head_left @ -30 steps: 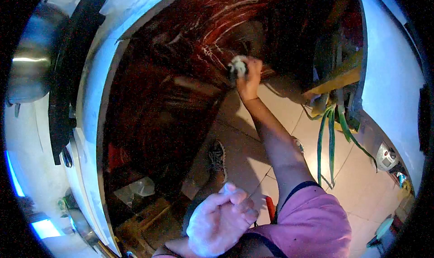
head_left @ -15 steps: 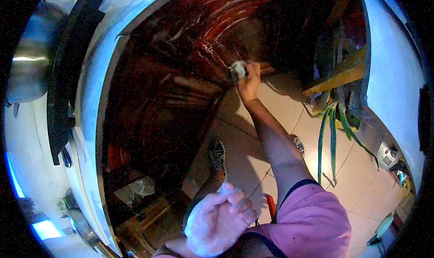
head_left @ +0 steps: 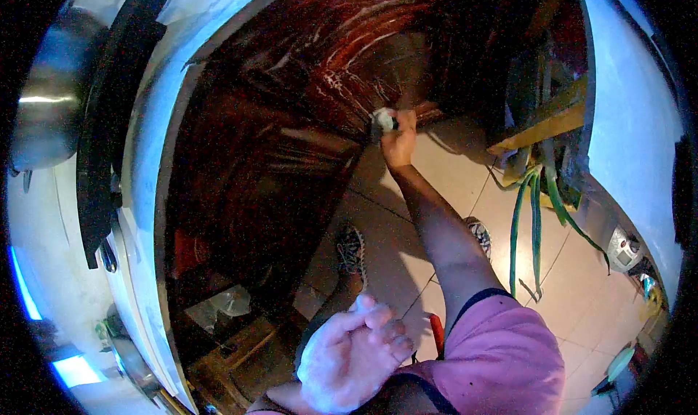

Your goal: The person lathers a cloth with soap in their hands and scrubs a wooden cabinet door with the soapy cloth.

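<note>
Small rounded white item with a dark patch (head_left: 384,119), in the right hand (head_left: 399,135), at the lower edge of the large dark red-brown panel with pale streaks (head_left: 352,41). Item's white side faces left, away from the palm, dark patch by the fingers; blurred, long axis can't be told. Looks stubby, soft-edged; material unclear. Right hand closed around it, knuckles up, arm running down-right from the panel. Left hand (head_left: 352,357) below the panel, palm visible, fingers loosely curled, narrow gap.

Panel: curved pale scratches, fan-like lines, darker toward the bottom. Below-right of panel: smooth beige square-tiled floor (head_left: 443,160), two patterned lace-up shoes (head_left: 350,249). Right of panel: flat yellowish wooden beam (head_left: 545,124), long thin green strips (head_left: 534,226) hanging under it. Left of panel: shiny rounded steel pot (head_left: 47,102). Pink fabric sleeve (head_left: 502,349) below panel, dark trim.
</note>
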Tool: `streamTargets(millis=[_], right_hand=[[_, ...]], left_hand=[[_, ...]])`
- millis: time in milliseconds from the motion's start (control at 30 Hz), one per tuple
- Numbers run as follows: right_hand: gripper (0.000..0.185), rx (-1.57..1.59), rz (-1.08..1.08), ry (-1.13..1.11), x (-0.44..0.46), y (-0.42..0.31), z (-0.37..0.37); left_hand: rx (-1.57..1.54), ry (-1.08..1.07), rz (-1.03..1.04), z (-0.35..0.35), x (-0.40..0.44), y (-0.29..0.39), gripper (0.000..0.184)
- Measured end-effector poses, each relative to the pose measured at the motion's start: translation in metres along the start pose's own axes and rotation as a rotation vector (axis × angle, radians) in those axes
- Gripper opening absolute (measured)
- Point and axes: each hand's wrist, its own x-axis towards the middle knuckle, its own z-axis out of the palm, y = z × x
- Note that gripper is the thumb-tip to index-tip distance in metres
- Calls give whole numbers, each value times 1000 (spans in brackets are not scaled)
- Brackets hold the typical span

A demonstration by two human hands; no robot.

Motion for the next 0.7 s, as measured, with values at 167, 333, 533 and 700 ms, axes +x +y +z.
streamTargets(millis=[167,333,533,700], right_hand=[[26,66,-293,23,27,-90,0],[27,61,-391,78,26,-64,4],[40,-27,-72,61,4,-8,-5],[31,49,-204,93,30,-81,0]], left_hand=[[5,8,25,-3,-1,0,15],[64,-58,-10,-2,-1,1,14],[68,-62,-2,-3,-2,3,14],[30,-24,30,-2,-2,2,15]])
